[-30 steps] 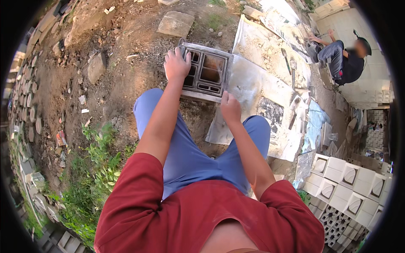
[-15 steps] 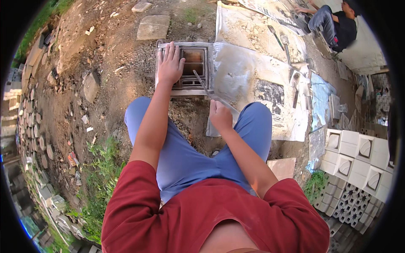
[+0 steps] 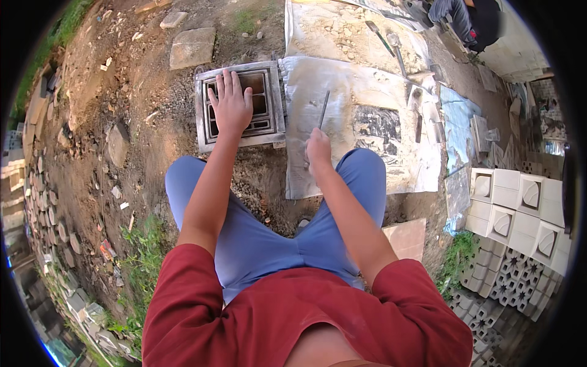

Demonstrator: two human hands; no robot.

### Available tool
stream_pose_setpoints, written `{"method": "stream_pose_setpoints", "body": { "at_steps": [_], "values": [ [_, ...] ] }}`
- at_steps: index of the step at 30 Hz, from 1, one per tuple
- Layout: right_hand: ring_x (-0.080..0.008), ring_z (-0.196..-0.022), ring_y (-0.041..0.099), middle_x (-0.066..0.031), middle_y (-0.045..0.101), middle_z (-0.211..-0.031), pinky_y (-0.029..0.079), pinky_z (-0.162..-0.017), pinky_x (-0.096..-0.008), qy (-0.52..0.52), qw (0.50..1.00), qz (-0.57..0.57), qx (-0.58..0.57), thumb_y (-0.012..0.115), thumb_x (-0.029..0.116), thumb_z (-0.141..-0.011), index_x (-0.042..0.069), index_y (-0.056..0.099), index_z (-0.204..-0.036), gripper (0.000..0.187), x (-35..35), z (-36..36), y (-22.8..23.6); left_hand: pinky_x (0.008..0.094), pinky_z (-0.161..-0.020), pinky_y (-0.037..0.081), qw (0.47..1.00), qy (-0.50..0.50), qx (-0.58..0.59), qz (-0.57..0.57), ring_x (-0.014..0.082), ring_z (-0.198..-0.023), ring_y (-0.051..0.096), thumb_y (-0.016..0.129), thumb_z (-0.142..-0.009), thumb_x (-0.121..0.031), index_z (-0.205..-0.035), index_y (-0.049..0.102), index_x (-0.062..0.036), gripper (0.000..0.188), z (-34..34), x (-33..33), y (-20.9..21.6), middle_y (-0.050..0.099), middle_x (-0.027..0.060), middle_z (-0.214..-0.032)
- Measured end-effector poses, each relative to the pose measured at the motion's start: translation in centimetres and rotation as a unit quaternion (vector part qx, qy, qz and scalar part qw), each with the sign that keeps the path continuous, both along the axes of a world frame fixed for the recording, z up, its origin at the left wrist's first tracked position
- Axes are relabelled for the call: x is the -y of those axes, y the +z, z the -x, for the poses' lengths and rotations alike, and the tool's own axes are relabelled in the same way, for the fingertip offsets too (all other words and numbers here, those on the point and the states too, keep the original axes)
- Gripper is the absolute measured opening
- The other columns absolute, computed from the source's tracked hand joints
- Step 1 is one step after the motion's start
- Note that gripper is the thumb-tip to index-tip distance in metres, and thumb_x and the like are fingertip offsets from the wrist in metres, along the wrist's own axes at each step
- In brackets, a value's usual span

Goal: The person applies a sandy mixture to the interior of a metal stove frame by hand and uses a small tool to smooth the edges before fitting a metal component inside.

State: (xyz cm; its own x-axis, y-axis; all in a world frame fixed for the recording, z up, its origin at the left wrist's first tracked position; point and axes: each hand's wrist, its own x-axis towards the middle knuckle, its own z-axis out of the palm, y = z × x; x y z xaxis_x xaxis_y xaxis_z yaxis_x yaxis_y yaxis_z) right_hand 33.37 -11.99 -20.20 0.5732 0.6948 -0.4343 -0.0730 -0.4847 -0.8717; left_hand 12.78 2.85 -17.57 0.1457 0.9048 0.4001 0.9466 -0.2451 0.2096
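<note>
My left hand (image 3: pixel 234 110) lies over a square grey block mould (image 3: pixel 206 134), its fingers stretched out and spread. The mould has raised edges and several rectangular openings inside one another; my hand covers part of them. It sits on the dirt, slightly turned, just beyond my knees. To its right my right hand (image 3: pixel 318 150) is closed round the lower end of a thin dark metal rod (image 3: pixel 324 109). The rod points up and away over a pale, dusty sheet (image 3: pixel 306 76) and touches neither the mould nor my left hand. My fingers hide its lower end.
Two long-handled tools (image 3: pixel 398 54) lie on the sandy sheet farther off. A dark patch (image 3: pixel 377 128) and a blue sheet (image 3: pixel 455 122) are at the right. Pale patterned blocks (image 3: pixel 520 205) stand stacked near the right rim. Another person (image 3: pixel 455 15) sits at the far right.
The rod has left the mould's right edge and swung to point away over the sheet. My left hand has shifted from the mould's left side onto its middle, and the mould now sits turned.
</note>
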Motion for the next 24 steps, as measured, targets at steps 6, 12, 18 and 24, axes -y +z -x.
{"method": "stream_pose_setpoints", "body": {
  "at_steps": [6,12,18,24],
  "values": [
    [-0.0409,-0.112,0.069,-0.0298,0.071,-0.115,0.051,-0.095,-0.0451,0.079,0.978,0.076,0.175,0.050,0.031,-0.099,-0.005,0.066,-0.125,0.046,-8.2,-6.0,-4.6,0.0570,-0.127,0.016,1.000,0.004,0.007,-0.002,0.0326,-0.158,0.026,0.042,-0.108,-0.042,-0.160,0.039,-0.0052,0.064,-0.2,0.1,0.2,0.032,0.0144,-0.170],
    [-0.0389,-0.114,0.070,-0.0297,0.072,-0.118,0.052,-0.098,-0.0414,0.218,0.943,0.063,0.244,0.055,0.030,-0.096,-0.004,0.067,-0.126,0.047,-8.1,-8.2,-6.4,0.0563,-0.127,0.017,0.999,-0.007,0.025,-0.019,0.0315,-0.157,0.028,0.042,-0.107,-0.038,-0.160,0.040,-0.0055,0.062,-0.9,0.0,0.6,0.033,0.0142,-0.169],
    [-0.0279,-0.104,0.073,-0.0201,0.076,-0.109,0.055,-0.092,-0.0361,0.204,0.963,-0.015,0.177,0.058,0.023,-0.098,-0.002,0.070,-0.121,0.036,-6.5,-5.0,2.0,0.0536,-0.129,0.013,1.000,-0.010,-0.016,0.025,0.0279,-0.160,0.021,0.044,-0.105,-0.032,-0.163,0.033,-0.0078,0.064,-0.1,-0.3,0.2,0.024,0.0100,-0.173],
    [-0.0262,-0.095,0.074,-0.0136,0.078,-0.099,0.056,-0.086,-0.0375,0.281,0.937,-0.102,0.180,0.056,0.023,-0.099,0.003,0.073,-0.113,0.030,-7.3,-1.5,10.1,0.0516,-0.129,0.011,0.968,-0.129,0.101,0.189,0.0325,-0.162,0.015,0.047,-0.105,-0.030,-0.165,0.029,-0.0086,0.066,2.8,-3.3,1.7,0.018,0.0106,-0.175]
  ]
}}
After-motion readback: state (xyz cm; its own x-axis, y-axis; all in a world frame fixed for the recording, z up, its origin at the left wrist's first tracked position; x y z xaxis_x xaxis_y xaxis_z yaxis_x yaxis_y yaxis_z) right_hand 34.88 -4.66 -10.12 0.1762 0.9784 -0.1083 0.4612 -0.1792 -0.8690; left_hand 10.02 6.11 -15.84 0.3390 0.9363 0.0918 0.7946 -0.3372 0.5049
